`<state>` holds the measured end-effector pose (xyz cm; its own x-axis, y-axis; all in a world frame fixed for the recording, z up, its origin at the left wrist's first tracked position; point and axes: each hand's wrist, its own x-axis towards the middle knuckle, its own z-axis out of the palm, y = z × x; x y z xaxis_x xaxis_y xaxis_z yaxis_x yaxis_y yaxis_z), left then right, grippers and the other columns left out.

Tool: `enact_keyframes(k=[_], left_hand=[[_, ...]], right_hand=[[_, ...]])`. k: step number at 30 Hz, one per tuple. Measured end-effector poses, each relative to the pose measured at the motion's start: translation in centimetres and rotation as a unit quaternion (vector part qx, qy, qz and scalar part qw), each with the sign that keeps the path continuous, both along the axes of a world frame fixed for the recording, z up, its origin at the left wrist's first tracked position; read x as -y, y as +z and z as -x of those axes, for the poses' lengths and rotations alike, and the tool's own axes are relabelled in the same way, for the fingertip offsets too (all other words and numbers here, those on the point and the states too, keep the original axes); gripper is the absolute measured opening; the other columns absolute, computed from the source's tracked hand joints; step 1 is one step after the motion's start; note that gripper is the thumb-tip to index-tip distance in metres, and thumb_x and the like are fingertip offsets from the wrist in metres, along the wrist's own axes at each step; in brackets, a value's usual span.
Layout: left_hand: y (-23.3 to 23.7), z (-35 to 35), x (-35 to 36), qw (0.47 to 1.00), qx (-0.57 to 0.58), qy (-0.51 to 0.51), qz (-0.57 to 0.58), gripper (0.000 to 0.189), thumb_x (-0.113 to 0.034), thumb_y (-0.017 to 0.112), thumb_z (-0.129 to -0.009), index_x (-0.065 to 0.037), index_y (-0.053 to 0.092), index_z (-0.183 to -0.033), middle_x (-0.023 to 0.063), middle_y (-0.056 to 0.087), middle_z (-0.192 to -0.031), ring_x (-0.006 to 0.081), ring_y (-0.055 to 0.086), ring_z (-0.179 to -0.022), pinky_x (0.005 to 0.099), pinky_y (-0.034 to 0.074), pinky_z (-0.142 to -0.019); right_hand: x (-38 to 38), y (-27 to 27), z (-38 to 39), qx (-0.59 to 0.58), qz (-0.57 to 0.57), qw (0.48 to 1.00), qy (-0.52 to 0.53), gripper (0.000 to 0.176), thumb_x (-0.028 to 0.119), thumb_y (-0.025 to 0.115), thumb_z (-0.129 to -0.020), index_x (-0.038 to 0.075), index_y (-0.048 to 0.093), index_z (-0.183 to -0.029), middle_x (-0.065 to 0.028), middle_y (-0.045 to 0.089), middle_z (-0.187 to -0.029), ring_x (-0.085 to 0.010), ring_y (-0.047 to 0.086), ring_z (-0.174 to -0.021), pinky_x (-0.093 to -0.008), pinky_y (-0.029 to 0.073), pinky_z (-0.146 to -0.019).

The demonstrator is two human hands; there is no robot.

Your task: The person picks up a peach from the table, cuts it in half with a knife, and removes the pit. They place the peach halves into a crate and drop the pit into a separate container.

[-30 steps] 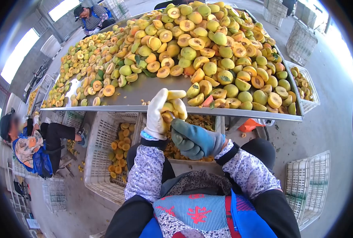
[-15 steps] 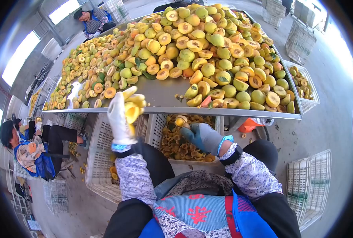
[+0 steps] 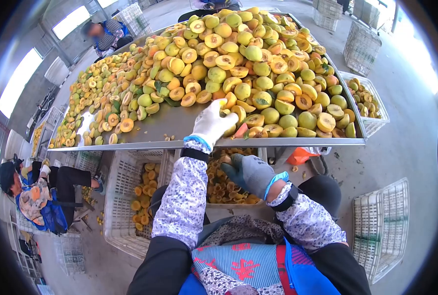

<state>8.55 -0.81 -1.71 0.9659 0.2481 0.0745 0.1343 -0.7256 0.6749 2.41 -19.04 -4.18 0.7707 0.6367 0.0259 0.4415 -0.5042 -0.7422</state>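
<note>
My left hand (image 3: pixel 213 122), in a white glove, reaches over the front edge of the metal table (image 3: pixel 170 129). Its thumb and forefinger are apart, against the near side of a big pile of halved yellow peaches (image 3: pixel 258 81). A peach half (image 3: pixel 238 114) lies right by the fingertips. My right hand (image 3: pixel 251 173), in a grey-blue glove, is below the table edge with its fingers curled. What it grips is hidden. Beneath it stands a crate holding many cut peach pieces (image 3: pixel 226 184).
A white crate (image 3: pixel 111 216) with peach halves is at my left knee. An empty-looking crate (image 3: pixel 381 228) stands at right, another with fruit (image 3: pixel 371 101) beside the table. A co-worker (image 3: pixel 42 191) sits at left; another person (image 3: pixel 109 37) is behind the table.
My left hand has moved right and forward to the pile; the peach halves it held are no longer in it. The peach piece by my right hand no longer shows clearly.
</note>
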Motion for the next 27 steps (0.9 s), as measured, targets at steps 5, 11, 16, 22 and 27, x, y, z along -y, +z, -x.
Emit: enact_keyframes(k=[5,11,16,22,27], left_hand=[[-1.8,-0.8,-3.4,0.947,0.017,0.026,0.321,0.044,-0.025,0.071,-0.092,-0.001,0.064,-0.129,0.0122,0.07,-0.118,0.0192,0.067,-0.102,0.033,0.055,-0.085],[1.8,5.2,-2.6,0.787,0.113,-0.129,0.593,0.048,-0.038,0.05,-0.106,-0.004,0.054,-0.14,0.0157,0.066,-0.128,0.0228,0.068,-0.106,0.0343,0.058,-0.083],[1.8,6.4,-1.1,0.839,0.117,-0.08,0.525,0.058,-0.044,0.036,-0.11,0.003,0.053,-0.14,0.0172,0.064,-0.13,0.025,0.066,-0.109,0.0354,0.053,-0.098],[0.4,7.1,-2.4,0.725,0.159,-0.071,0.667,0.056,-0.042,0.035,-0.11,0.004,0.056,-0.135,0.0215,0.064,-0.13,0.0302,0.065,-0.111,0.0411,0.056,-0.093],[0.1,7.8,-1.9,0.72,0.181,-0.037,0.669,0.049,-0.039,0.043,-0.108,0.002,0.059,-0.129,0.0207,0.065,-0.126,0.032,0.065,-0.111,0.0451,0.057,-0.09]], right_hand=[[-0.4,0.5,-0.8,-0.064,-0.148,0.986,-0.034,0.034,0.034,0.06,-0.1,0.001,0.069,-0.1,-0.025,0.07,-0.083,-0.0442,0.068,-0.08,-0.049,0.053,-0.069],[-3.4,-3.0,-2.8,-0.008,-0.303,0.95,-0.073,0.028,0.029,0.059,-0.101,0.003,0.067,-0.101,-0.0252,0.067,-0.079,-0.0448,0.066,-0.076,-0.05,0.05,-0.062],[-5.1,-0.2,-0.1,0.02,-0.246,0.969,-0.023,0.032,0.031,0.059,-0.101,0.0,0.065,-0.096,-0.0267,0.066,-0.079,-0.048,0.064,-0.078,-0.0514,0.049,-0.065],[-5.2,0.4,-0.2,-0.002,-0.269,0.963,-0.028,0.035,0.034,0.06,-0.101,-0.001,0.064,-0.098,-0.0271,0.066,-0.079,-0.047,0.065,-0.077,-0.0496,0.049,-0.063],[-5.6,-0.6,-0.5,-0.001,-0.248,0.968,-0.028,0.037,0.035,0.06,-0.101,-0.002,0.064,-0.097,-0.0271,0.066,-0.078,-0.0464,0.065,-0.074,-0.0485,0.048,-0.061]])
